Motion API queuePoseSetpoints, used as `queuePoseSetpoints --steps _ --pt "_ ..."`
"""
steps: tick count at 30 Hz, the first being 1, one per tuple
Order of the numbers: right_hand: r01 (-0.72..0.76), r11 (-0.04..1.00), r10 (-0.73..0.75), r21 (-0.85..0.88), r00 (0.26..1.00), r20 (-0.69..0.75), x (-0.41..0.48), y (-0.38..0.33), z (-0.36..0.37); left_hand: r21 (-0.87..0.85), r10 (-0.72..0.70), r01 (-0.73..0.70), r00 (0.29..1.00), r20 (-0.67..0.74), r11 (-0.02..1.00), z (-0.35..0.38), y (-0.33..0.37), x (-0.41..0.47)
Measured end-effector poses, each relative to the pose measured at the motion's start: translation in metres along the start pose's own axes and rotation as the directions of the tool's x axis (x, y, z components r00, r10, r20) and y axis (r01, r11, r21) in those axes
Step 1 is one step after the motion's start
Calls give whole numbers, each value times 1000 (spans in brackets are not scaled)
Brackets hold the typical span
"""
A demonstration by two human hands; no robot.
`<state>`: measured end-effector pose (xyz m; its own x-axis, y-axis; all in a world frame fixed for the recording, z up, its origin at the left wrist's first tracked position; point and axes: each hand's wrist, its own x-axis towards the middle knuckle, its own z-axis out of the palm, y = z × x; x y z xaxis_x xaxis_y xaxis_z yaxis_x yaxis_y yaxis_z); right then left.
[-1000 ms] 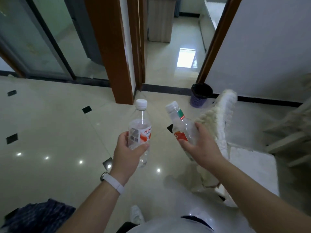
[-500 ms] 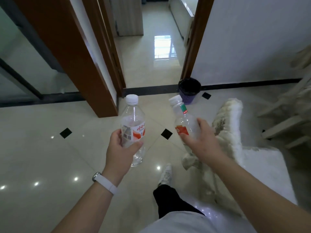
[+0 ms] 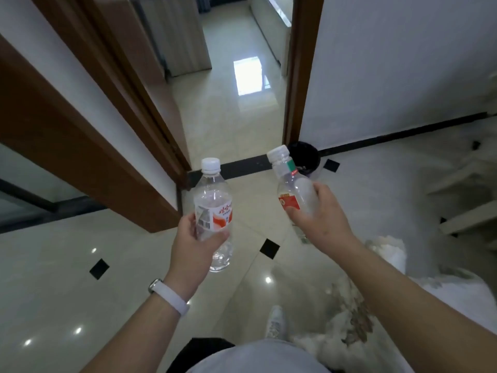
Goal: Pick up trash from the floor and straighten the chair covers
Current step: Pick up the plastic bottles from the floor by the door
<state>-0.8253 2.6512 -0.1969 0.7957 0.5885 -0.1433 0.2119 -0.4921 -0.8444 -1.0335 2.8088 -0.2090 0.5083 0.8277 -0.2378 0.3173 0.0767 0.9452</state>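
Here the left hand (image 3: 194,242), a white band at its wrist, reaches forward with fingers wrapped around an upright clear water bottle (image 3: 213,211), thumb across the label. The right hand (image 3: 318,218) stretches out too, fingers clamped on a second clear bottle (image 3: 291,191) tilted left. Beyond it, by the doorway, stands what looks like a dark wastebasket (image 3: 309,154), partly hidden.

Two plastic bottles (image 3: 213,200) (image 3: 294,192) (both capped), one dark bin (image 3: 309,157), one wristband (image 3: 172,296).
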Motion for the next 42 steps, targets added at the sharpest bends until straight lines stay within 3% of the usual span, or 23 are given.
queuePoseSetpoints --steps 5,16,26,32,37,42 --pt "-90 996 92 24 990 -107 43 11 -24 11 32 -34 985 172 999 48 24 71" --pt "-210 977 208 30 921 -329 179 -1 -38 -21 75 -73 922 380 997 131 72 249" --pt "-249 966 257 70 893 -370 322 -45 -24 -4 23 -25 865 501 1000 167 124 414" --pt "-272 959 276 77 846 -456 376 2 -50 56 3 -40 837 548 998 229 139 481" --pt "-343 921 389 184 816 -427 428 57 -71 122 -43 -24 854 518 992 296 142 517" --pt "-335 916 399 223 823 -404 494 98 -100 231 -77 -49 860 505 972 367 157 554"
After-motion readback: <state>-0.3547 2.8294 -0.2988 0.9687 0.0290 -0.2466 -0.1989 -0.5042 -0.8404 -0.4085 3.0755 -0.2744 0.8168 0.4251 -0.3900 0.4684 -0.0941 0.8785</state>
